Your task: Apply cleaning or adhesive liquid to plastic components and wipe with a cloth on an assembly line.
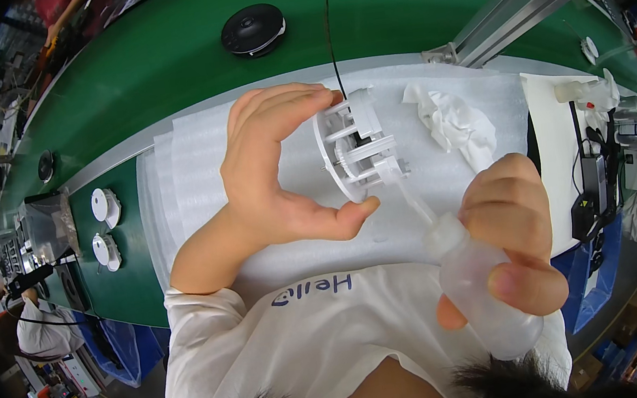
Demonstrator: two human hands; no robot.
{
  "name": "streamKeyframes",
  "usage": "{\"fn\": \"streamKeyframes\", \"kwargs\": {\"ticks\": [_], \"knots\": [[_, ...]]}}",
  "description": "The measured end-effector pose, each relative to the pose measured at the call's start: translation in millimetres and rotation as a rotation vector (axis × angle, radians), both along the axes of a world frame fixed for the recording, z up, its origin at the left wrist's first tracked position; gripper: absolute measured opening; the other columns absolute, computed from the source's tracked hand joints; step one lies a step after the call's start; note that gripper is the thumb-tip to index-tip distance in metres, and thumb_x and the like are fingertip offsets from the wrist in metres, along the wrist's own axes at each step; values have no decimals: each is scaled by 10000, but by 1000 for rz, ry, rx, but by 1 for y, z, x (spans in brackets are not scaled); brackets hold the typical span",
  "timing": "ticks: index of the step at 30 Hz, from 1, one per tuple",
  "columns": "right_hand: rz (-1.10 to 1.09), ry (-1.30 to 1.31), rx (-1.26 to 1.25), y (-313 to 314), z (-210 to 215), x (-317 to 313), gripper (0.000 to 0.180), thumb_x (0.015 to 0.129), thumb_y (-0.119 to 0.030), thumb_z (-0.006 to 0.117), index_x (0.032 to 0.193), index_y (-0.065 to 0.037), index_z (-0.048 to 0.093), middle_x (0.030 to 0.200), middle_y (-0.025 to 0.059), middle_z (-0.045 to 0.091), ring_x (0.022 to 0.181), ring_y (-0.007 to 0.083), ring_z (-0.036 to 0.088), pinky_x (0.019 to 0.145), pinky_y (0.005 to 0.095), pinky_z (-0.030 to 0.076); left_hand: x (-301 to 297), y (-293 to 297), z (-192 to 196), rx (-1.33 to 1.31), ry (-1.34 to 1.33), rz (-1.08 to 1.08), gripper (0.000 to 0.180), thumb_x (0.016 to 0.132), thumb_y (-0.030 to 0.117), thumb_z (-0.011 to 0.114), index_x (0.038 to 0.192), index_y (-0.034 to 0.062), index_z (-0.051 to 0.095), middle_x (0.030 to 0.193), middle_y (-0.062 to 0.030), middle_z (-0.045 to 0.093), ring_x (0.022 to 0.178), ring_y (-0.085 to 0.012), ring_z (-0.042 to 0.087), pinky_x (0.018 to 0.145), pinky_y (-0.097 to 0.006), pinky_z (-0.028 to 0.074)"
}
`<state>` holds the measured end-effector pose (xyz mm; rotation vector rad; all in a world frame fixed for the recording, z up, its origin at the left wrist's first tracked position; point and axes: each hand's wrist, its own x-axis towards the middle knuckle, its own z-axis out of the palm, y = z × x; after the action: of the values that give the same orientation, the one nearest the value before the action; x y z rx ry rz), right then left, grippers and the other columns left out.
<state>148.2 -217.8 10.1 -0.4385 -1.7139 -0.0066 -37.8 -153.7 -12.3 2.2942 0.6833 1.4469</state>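
Observation:
My left hand (260,178) is closed on a round white plastic housing (364,146), thumb and fingers gripping opposite sides of its rim. The housing is held on edge above the white sheet, with its ribs and posts facing right. A thin black cable (331,38) with a small white plug extends from it toward the far side. Wrapped in my right hand (512,211) is a translucent squeeze bottle (500,320), tilted. Its narrow nozzle (417,203) reaches up to the housing's lower right part; whether the tip touches is hard to make out.
White foam sheeting (199,166) covers the work surface. On it, to the right, lies a crumpled tissue (457,126). A black round device (254,30) sits on the green belt beyond. Two white round parts (103,209) are at left. A metal post (529,2) rises at far right.

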Motion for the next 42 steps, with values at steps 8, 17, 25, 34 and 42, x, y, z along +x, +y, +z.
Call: {"fn": "streamKeyframes", "kwargs": {"ticks": [8, 17, 25, 34, 42], "knots": [[-2, -144, -177, -13, 2, 7, 447, 766, -404, 583, 1070, -185, 339, 792, 79, 469, 588, 208, 419, 496, 318, 328, -2, -4, 2, -158, -18, -46, 678, 461, 255, 741, 1041, -3, 500, 934, -119, 583, 868, -250, 552, 784, -332, 407], [-9, -152, -179, -13, -1, 7, 429, 760, -372, 584, 1063, -191, 341, 801, 72, 468, 582, 207, 404, 508, 322, 335, -3, -10, 4, -725, -266, -169, 665, 582, 334, 739, 1057, -36, 456, 994, -108, 544, 926, -196, 529, 854, -321, 387], [-11, -43, -14, 1, -4, -1, 364, 698, -237, 662, 936, -132, 408, 655, 56, 489, 468, 145, 396, 424, 272, 266, -8, -5, 5, -887, -338, -261, 624, 622, 355, 721, 1050, -18, 460, 999, -82, 543, 957, -170, 504, 884, -309, 348], [-19, -42, -7, 2, -5, -1, 356, 714, -255, 659, 938, -136, 409, 654, 54, 490, 461, 144, 391, 421, 265, 265, -9, -3, 3, -939, -374, -279, 614, 648, 370, 693, 1074, -12, 469, 1002, -59, 540, 962, -142, 485, 883, -284, 337], [29, -9, 6, 7, -9, -1, 385, 695, -298, 690, 913, -137, 417, 663, 58, 498, 456, 146, 393, 421, 266, 263, -8, 1, 4, -936, -433, -253, 614, 663, 363, 682, 1098, -6, 455, 1017, -61, 532, 949, -137, 493, 865, -271, 351]]}}
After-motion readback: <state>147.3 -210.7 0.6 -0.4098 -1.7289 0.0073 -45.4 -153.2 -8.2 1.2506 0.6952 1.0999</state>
